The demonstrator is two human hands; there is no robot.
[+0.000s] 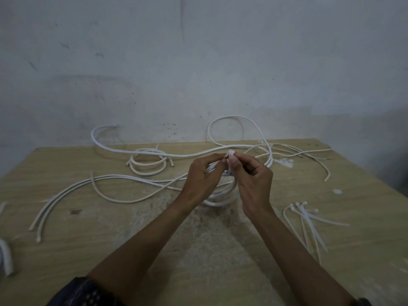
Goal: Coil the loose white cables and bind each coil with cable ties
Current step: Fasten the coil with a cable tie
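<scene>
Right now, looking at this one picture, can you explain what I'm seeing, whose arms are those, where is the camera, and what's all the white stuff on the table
There is no machine here: a person works with bare hands. The single picture comes from a camera worn on the head, looking forward and down, so the arms enter from below. The left hand holds a coil of white cable over the wooden table. The right hand pinches a white cable tie wrapped round that coil. More loose cables sprawl across the table, a small coil lies farther back, and spare cable ties lie at the right.
</scene>
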